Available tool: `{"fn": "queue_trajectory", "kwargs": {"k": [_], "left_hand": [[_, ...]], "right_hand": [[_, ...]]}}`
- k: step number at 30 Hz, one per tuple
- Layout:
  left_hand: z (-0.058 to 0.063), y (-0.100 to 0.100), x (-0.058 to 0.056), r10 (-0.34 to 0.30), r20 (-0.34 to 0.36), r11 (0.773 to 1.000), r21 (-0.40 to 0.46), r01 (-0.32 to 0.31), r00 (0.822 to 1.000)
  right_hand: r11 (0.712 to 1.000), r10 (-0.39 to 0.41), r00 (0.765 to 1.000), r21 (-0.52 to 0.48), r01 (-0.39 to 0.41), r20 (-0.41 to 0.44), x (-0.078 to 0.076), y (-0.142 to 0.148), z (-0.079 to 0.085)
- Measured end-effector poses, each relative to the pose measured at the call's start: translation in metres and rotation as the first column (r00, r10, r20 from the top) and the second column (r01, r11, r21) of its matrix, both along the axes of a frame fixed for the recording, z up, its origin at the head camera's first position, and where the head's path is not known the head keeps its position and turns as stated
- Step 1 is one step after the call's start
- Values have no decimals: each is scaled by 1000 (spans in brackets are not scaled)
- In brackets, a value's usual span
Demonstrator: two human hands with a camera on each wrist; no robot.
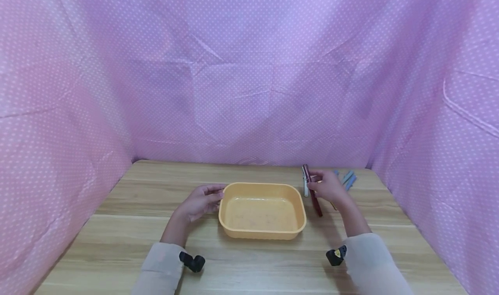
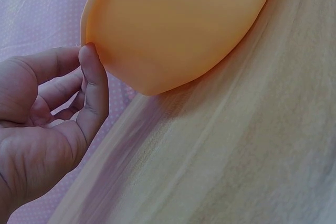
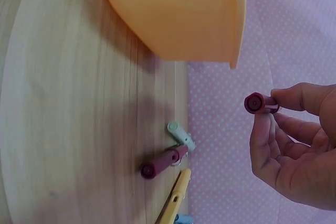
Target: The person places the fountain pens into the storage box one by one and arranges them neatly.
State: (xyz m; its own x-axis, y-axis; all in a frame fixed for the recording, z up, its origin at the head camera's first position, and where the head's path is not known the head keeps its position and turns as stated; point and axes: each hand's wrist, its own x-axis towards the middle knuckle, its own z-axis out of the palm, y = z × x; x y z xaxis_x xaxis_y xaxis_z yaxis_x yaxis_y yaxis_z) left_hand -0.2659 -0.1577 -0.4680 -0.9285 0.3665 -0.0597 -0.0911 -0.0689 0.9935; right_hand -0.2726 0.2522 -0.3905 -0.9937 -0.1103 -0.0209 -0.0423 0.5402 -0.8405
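My left hand point(image 1: 200, 203) is at the left side of a yellow-orange plastic basin point(image 1: 262, 234), which stands on the table. In the left wrist view the thumb and index finger pinch the basin's rim point(image 2: 85, 24). To the right of the basin, my right hand point(image 1: 329, 186) holds a dark red pen point(image 3: 256, 103) between thumb and fingers, raised off the table with its round end toward the right wrist camera. Below it another dark red pen point(image 3: 163, 162) lies beside a pale green pen point(image 3: 178, 134). The basin's inside looks bare in the head view.
Several blue pens point(image 1: 349, 181) lie on the wooden table point(image 1: 249, 264) beyond the right hand. A yellow pen point(image 3: 176, 198) lies near the second dark red one. Pink dotted cloth point(image 1: 249, 91) hangs around the back and sides of the table.
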Motion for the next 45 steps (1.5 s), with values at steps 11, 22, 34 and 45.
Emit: {"fn": "queue_trajectory", "kwargs": {"k": [11,22,34,45], "left_hand": [[1,0,0,8,10,1000,1,-8,1000],[1,0,0,6,5,1000,0,-6,1000],[2,0,2,4,8,1000,1,-4,1000],[2,1,3,16,14,1000,-14,-16,1000]], "right_hand": [[999,38,999,17,-38,-13,3,-20,5],[997,73,997,7,-73,-34,4,-41,4],[994,107,993,-16,-108,-49,5,-59,-3],[987,157,987,-21,-158,-39,9,-75,-2]]}}
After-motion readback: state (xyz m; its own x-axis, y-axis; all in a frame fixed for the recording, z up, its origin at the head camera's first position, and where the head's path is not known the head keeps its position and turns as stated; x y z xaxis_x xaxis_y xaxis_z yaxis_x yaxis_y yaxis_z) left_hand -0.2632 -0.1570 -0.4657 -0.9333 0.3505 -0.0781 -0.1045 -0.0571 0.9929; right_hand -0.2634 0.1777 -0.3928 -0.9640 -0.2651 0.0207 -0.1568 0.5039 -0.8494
